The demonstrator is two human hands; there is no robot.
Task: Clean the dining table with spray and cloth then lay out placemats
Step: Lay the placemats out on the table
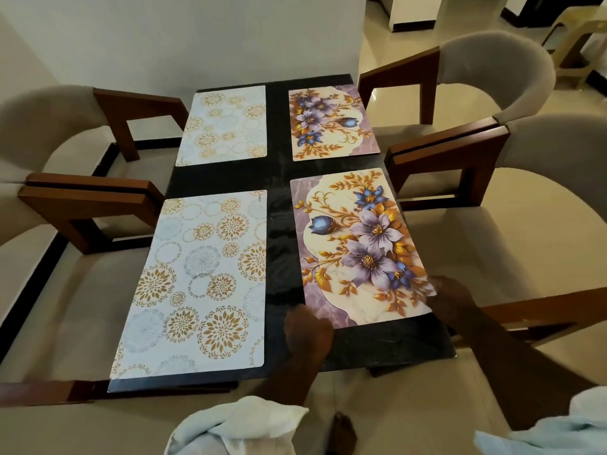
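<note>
Touching corners of the lower-right placemat — grip unclear — left hand and right hand may skew it pushing unevenly.

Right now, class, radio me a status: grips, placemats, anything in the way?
Left grip and right grip at near corners of floral placemat, hold unclear. Other three placemats flat on table. Nothing seen in the way.
</note>
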